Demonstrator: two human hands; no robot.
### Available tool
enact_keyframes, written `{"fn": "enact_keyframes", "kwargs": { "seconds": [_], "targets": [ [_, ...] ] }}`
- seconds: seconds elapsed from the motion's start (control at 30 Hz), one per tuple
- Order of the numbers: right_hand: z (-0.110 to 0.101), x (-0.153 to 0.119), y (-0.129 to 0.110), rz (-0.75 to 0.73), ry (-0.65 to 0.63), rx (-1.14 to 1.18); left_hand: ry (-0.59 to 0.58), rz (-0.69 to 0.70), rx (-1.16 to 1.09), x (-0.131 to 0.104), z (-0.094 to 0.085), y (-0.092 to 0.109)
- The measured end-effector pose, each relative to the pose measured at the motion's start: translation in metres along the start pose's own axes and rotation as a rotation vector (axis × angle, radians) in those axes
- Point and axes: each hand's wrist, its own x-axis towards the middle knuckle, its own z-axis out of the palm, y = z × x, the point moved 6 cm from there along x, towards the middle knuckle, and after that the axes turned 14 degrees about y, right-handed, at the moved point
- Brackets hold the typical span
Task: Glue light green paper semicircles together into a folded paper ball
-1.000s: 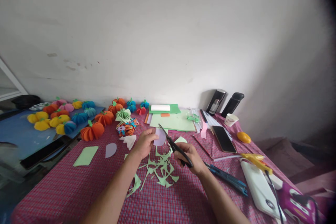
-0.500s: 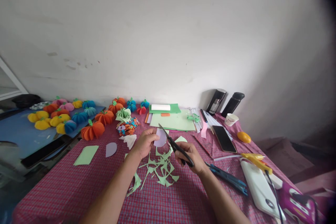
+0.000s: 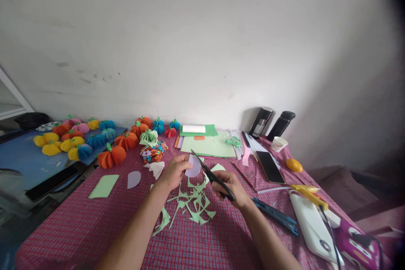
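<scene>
My left hand (image 3: 175, 171) pinches a lilac paper piece (image 3: 193, 168) with a rounded lower edge. In my right hand (image 3: 230, 189) is a pair of black scissors (image 3: 209, 174), its blades pointing up and left across the paper's right side. Whether the blades grip the paper, I cannot tell. Below both hands lie curled light green paper scraps (image 3: 193, 202). To the left, another lilac paper piece (image 3: 133, 180) with a round side rests on the cloth, beside a light green paper stack (image 3: 104, 187). White paper scraps (image 3: 156, 169) lie near my left hand.
Folded-paper pumpkins (image 3: 112, 156) in several colours fill the back left. Green paper sheets (image 3: 211, 145) lie at the back. To the right are a phone (image 3: 270, 167), a paper cup (image 3: 279, 144), a yellow glue gun (image 3: 308, 194), a white power bank (image 3: 313, 223) and a blue-black tool (image 3: 275, 215).
Almost nothing differs. My right hand and the scissors' handles have shifted very slightly to the right; the left hand and the lilac paper stay in place.
</scene>
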Motion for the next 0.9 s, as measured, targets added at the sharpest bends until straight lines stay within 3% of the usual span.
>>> {"fn": "enact_keyframes", "kwargs": {
  "seconds": [0.27, 0.9],
  "targets": [
    [-0.0073, 0.002, 0.0092, 0.034, -0.014, -0.013, 0.004, -0.018, -0.003, -0.0026, 0.0009, 0.004],
    [-0.0022, -0.0004, 0.0008, 0.025, -0.007, -0.011, -0.003, 0.005, 0.051, -0.0037, 0.0028, 0.0039]
  ]
}}
